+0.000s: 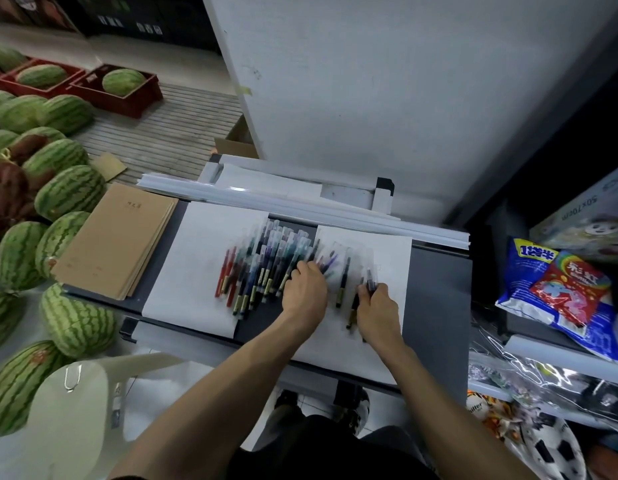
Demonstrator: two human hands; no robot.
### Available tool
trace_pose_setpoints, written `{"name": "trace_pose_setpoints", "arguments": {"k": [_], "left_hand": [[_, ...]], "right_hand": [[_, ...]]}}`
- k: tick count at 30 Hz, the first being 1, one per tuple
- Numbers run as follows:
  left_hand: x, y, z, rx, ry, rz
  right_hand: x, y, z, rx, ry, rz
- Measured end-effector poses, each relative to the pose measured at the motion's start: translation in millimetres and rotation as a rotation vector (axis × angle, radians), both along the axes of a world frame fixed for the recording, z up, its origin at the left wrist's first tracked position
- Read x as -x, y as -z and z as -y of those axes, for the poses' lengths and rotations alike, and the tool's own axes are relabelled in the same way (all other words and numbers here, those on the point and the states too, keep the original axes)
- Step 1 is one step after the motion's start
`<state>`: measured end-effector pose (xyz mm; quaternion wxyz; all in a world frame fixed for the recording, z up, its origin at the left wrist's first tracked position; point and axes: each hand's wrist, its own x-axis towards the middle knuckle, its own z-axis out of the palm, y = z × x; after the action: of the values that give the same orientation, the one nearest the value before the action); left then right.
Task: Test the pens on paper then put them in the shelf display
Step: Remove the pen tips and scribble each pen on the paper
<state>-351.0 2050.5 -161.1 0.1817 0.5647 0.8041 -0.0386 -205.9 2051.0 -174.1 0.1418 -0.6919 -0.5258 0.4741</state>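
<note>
Tentatively, we judged the slim coloured plastic pens [262, 268] light, stiff, roll-prone, best pinched mid-barrel, as our right hand [378, 308] pinched one dark pen [370, 281]; whether our left hand [306, 287] gripped any, we couldn't tell.

Forearms outstretched, left hand [306, 289] palm down, right hand [378, 308] pinching pen [371, 281]

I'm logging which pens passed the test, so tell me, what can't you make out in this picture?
1. Head view: test marks on the right sheet. They are lost to motion blur, and the right hand covers part.
2. Head view: whether the left hand grips any pens. Its back hides the fingertips.
3. Head view: the print on the pens' labels. It is too small and blurred.
</note>
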Motion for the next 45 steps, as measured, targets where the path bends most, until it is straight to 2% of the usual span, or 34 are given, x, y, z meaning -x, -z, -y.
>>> {"name": "trace_pose_setpoints", "arguments": {"k": [11, 20, 22, 24, 25, 28, 35, 38, 45], "left_hand": [[5, 1, 11, -0.091, -0.049, 0.098], [18, 4, 23, -0.329, -0.128, 0.184], [21, 7, 24, -0.363, -0.237, 0.39], [21, 6, 28, -0.419, -0.331, 0.745], [19, 5, 29, -0.481, -0.34, 0.856], [11, 7, 32, -0.597, -0.273, 0.96], [-6, 38, 27, -0.753, -0.223, 0.986], [-11, 54, 25, -0.837, -0.264, 0.997], [-19, 73, 22, -1.02, -0.285, 0.821]], "right_hand": [[1, 1, -5, -0.038, 0.071, -0.069], [-9, 7, -8, -0.099, 0.239, -0.184], [-12, 10, -10, -0.129, 0.29, -0.254], [-13, 10, -10, -0.17, 0.338, -0.341], [-12, 10, -10, -0.19, 0.353, -0.374], [-5, 8, -12, -0.293, 0.391, -0.406], [14, 22, -19, -0.657, 0.473, -0.398], [16, 37, -19, -0.715, 0.459, -0.371], [18, 51, -3, -0.769, 0.421, -0.367]]}}
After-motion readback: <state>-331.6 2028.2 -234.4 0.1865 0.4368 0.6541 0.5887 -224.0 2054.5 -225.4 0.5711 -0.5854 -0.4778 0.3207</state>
